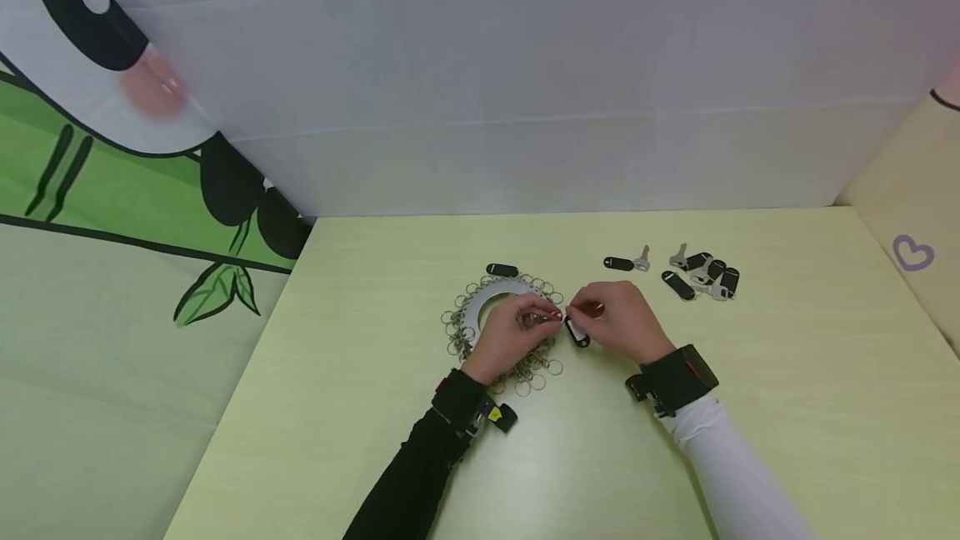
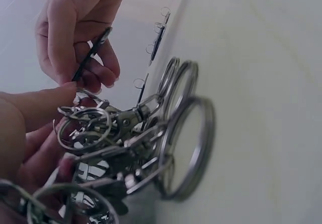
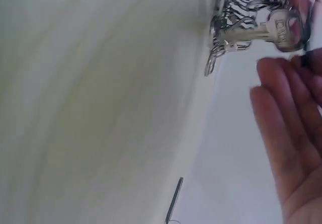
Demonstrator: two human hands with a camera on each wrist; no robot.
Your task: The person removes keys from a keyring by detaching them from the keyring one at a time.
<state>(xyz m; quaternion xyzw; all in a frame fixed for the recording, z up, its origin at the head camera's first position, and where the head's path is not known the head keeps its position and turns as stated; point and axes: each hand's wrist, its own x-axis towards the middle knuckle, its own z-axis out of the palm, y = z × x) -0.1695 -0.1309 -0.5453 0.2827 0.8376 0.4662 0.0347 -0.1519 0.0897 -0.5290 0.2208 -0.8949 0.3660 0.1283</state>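
Observation:
My left hand is over a grey ring-shaped plate, its rim crowded with metal swivel clasps and split rings. Its thumb and fingers pinch a small metal clasp at the plate's right side. Close by, the fingertips of my right hand pinch a black key tag with a pale label. A silver key hangs by this tag in the right wrist view. Whether key and clasp are joined is hidden by the fingers.
Another black tag lies at the plate's far edge. Right of it is a black tag with a key. Farther right lies a cluster of several black tags and keys. A white cloth wall rises behind the table.

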